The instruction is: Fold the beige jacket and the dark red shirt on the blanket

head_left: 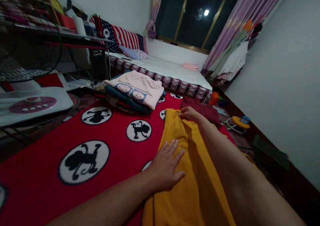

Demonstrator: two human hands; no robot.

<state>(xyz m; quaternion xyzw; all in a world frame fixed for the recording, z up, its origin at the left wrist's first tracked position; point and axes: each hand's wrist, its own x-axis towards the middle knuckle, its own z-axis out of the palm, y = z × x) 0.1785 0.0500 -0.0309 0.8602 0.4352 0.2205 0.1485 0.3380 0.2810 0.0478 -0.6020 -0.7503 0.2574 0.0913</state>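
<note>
A yellow garment (pixel 192 172) lies spread on a red blanket (pixel 120 146) with black-and-white monkey circles. My left hand (pixel 166 166) rests flat on its left part, fingers spread. Farther out, my right hand (pixel 188 114) pinches the garment's far edge, where the cloth bunches up. Beyond my right hand lies a folded maroon garment (pixel 200 109). At the blanket's far left side is a stack of folded clothes, with a pale pink printed shirt (pixel 140 87) on top of dark teal cloth (pixel 127 100).
A fan (pixel 27 35) and a crowded shelf (pixel 75 34) stand at the left, above a white fan base (pixel 35 102). Behind is a bed (pixel 162 67) under a window. A yellow stool (pixel 240 122) and hanging clothes (pixel 233 62) are on the right.
</note>
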